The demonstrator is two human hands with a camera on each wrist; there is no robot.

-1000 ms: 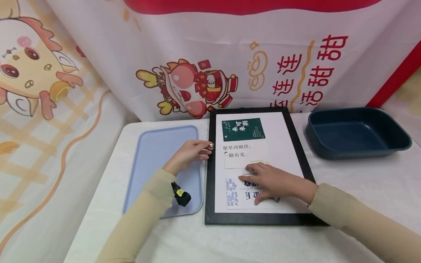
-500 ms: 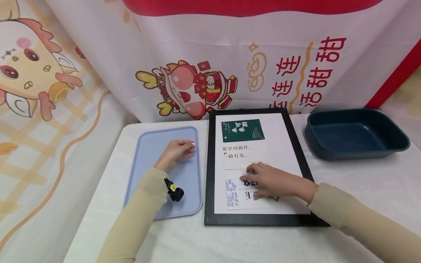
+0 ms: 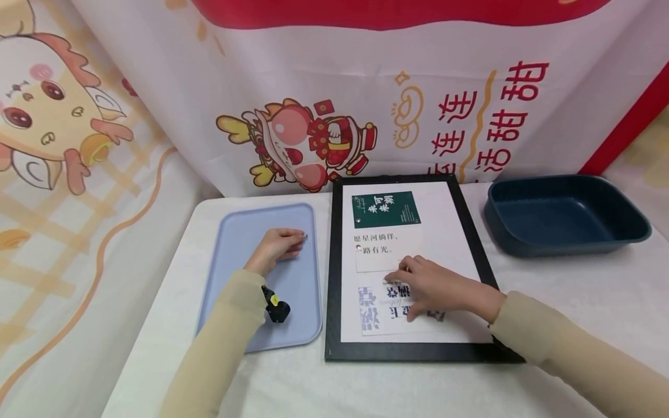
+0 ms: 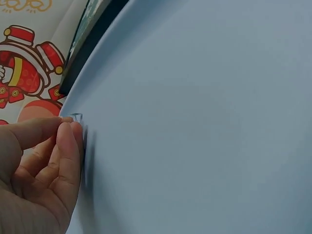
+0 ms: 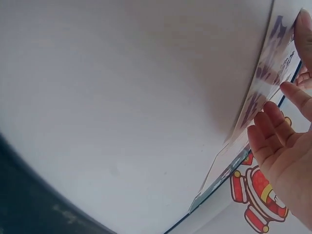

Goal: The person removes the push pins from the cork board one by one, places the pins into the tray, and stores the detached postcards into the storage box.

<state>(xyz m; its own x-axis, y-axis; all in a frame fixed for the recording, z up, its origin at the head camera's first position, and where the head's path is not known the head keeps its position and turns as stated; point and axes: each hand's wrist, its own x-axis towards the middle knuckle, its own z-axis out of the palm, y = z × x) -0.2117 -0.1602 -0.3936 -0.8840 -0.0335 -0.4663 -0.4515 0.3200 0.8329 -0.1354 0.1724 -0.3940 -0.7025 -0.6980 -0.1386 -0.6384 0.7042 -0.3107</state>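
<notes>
Over the right part of the light-blue tray (image 3: pixel 251 223), my left hand (image 3: pixel 274 248) pinches a small shiny piece (image 4: pixel 76 117) between thumb and fingertips. It looks clear and flared at the end, too small to name. My right hand (image 3: pixel 436 285) rests with spread fingers on a white card with blue-purple lettering (image 3: pixel 368 307). That card lies lowest on a white board (image 3: pixel 449 232) with a black frame (image 3: pixel 334 278). Above it are a white card with black lettering (image 3: pixel 373 255) and a dark-green card (image 3: pixel 387 209), each with a small silver dot at its left edge.
A dark-blue basin (image 3: pixel 569 220) stands right of the frame. The tray lies to its left on a white-covered table (image 3: pixel 292 389). Behind rises a printed cloth (image 3: pixel 324 58). A black device with a yellow mark (image 3: pixel 276 306) sits at the left wrist.
My left hand has moved left from the frame's left edge to over the tray, still pinching a small shiny piece. My right hand has stayed on the lowest card, shifting only slightly.
</notes>
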